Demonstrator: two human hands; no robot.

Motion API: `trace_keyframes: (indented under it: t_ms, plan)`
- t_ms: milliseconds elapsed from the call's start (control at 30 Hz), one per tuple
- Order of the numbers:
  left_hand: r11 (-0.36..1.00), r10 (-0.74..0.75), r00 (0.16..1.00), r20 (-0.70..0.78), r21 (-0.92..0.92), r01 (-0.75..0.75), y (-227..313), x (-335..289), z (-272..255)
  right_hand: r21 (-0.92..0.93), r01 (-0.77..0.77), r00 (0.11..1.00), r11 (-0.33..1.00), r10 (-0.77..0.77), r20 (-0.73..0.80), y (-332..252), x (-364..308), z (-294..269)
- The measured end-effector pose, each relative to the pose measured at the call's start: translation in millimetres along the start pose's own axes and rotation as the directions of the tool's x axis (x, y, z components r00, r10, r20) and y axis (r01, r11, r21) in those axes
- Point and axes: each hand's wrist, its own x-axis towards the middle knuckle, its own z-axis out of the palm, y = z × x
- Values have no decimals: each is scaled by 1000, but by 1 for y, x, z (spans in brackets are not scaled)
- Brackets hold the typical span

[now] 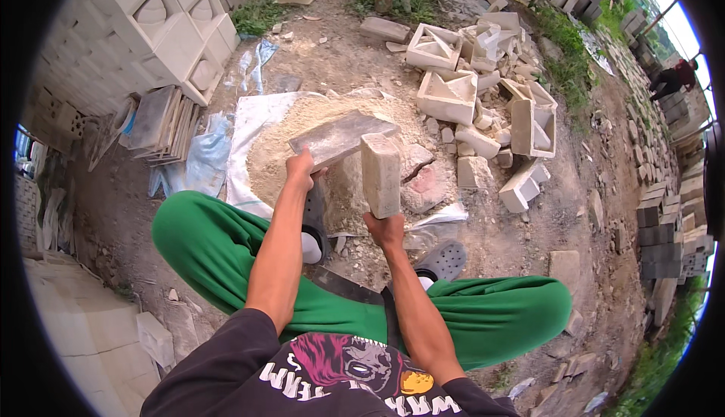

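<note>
My left hand (300, 168) is closed on the left end of a flat grey board (340, 137), which is tilted over a heap of pale crumbly powder (279, 145). My right hand (385, 230) is closed at the lower end of a pale, dusty rectangular block (381, 175). That block stands upright in front of the board's right end; whether the two touch, I cannot tell. Below the board is a dusty stone-like block (347, 183), partly hidden. A cracked, pinkish slab (424, 189) lies just right of the held block.
The powder lies on a white sheet (253, 119). Broken hollow blocks (447, 96) and rubble are piled to the right. Stacked boards (160, 126) and a wall of patterned blocks (170, 28) stand at the left. A person (672, 77) is far off at the right.
</note>
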Motion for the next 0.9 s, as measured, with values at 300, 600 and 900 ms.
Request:
trace_keyframes:
  t_ms: [300, 600, 900]
  plan:
    - [986, 130, 991, 10, 102, -131, -2, -14, 7, -57, -149, 972, 987, 156, 175, -10, 7, -5]
    - [672, 519, 848, 107, 562, -482, -73, -54, 87, 202, -370, 853, 907, 418, -314, 29, 20, -55]
    - [686, 287, 825, 486, 497, -531, -113, -65, 116, 341, -440, 722, 831, 553, -417, 44, 12, -97]
